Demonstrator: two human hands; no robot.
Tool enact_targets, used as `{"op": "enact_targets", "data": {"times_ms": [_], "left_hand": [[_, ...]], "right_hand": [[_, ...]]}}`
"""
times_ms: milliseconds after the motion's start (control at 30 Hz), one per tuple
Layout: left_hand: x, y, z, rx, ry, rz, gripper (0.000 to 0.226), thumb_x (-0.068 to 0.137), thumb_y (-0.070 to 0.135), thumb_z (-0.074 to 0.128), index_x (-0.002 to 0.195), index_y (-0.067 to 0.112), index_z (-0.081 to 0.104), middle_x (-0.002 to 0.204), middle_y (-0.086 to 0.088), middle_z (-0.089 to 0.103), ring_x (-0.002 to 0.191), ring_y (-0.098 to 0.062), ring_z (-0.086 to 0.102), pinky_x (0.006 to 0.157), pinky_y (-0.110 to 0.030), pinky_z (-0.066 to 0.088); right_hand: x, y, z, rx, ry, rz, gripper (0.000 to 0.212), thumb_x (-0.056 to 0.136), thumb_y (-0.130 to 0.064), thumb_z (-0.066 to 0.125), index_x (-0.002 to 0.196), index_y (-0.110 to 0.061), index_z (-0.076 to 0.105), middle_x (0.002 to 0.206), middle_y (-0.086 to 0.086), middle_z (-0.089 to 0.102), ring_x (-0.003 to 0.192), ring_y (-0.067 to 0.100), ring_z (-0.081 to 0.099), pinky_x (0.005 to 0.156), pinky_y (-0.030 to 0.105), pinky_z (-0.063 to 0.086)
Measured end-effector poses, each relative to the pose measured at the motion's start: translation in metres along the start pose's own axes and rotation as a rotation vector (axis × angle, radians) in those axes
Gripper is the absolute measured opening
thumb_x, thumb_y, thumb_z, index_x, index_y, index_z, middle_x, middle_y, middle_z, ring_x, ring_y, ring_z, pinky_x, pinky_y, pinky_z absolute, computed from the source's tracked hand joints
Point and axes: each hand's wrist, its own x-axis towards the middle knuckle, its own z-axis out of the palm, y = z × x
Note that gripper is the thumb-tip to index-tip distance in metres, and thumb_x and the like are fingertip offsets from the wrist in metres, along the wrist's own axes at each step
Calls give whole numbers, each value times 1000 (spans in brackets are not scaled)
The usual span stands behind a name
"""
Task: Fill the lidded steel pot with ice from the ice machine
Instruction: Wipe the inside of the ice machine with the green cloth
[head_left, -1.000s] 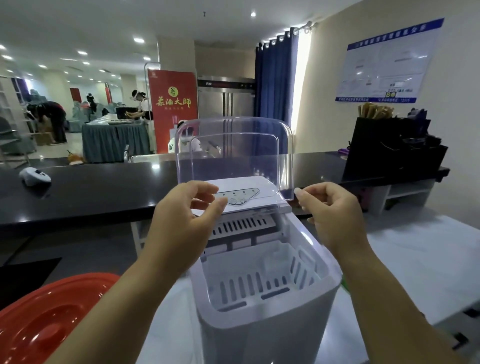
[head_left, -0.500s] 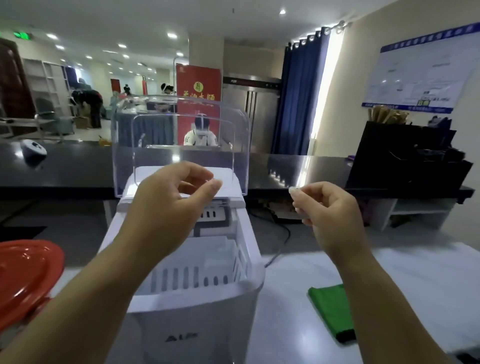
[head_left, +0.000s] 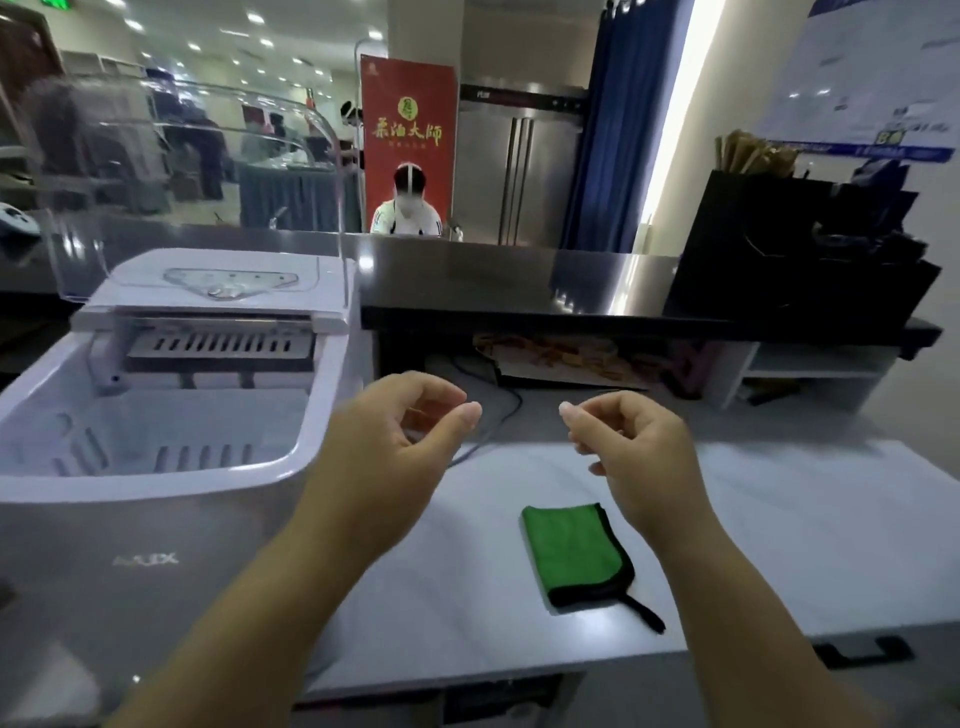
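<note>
Hands nearest, over the white counter (head_left: 779, 519): left hand (head_left: 384, 457) and right hand (head_left: 631, 447) side by side, fingers loosely curled, thumb near forefinger, nothing held, with a folded green cloth (head_left: 574, 553) flat on the counter just below the right one. Left of the left hand and apart from it, ice machine (head_left: 156, 467) with clear lid (head_left: 197, 192) raised upright at its back; slotted white basket (head_left: 156, 441) inside, no ice visible in it. Farther off, dark raised counter (head_left: 493, 280), black bags (head_left: 800, 249) on it at right, red banner (head_left: 409, 140) beyond
</note>
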Motion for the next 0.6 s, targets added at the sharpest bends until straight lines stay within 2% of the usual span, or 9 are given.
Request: {"op": "enact_targets", "data": {"times_ms": [267,367,467,533,600], "left_hand": [[-24,-44,91,-19,-200,-253,6,83,30,66,77,29,65,73,12,65,69,1,58,60,-11,42],[-30,-63,118,10,-278,-335,7,84,30,65,78,27,65,74,9,65,69,-1,58,61,-15,44],[-32,-82,142,47,-342,-428,8,86,32,63,89,25,64,82,11,64,74,-1,57,60,-15,40],[-33,-94,159,91,-392,-486,21,88,34,61,104,20,62,93,8,62,82,-6,57,66,-18,39],[-34,-103,173,140,-434,-517,34,89,34,59,117,15,57,106,3,59,91,-11,54,75,-21,38]], "right_hand": [[-11,68,-32,-95,5,239,15,83,-33,69,78,-20,65,77,0,68,77,18,64,71,37,55],[-13,90,-38,-156,13,291,16,84,-33,68,78,-19,64,76,-3,67,76,15,63,65,28,52],[-14,110,-42,-260,4,336,16,86,-33,66,80,-19,63,78,-5,65,73,10,60,54,15,42],[-15,123,-43,-338,-25,367,16,87,-35,64,82,-20,62,80,-7,64,74,8,59,54,16,42],[-16,137,-44,-425,-62,388,15,87,-37,63,87,-22,61,82,-9,63,77,7,59,64,23,47]]}}
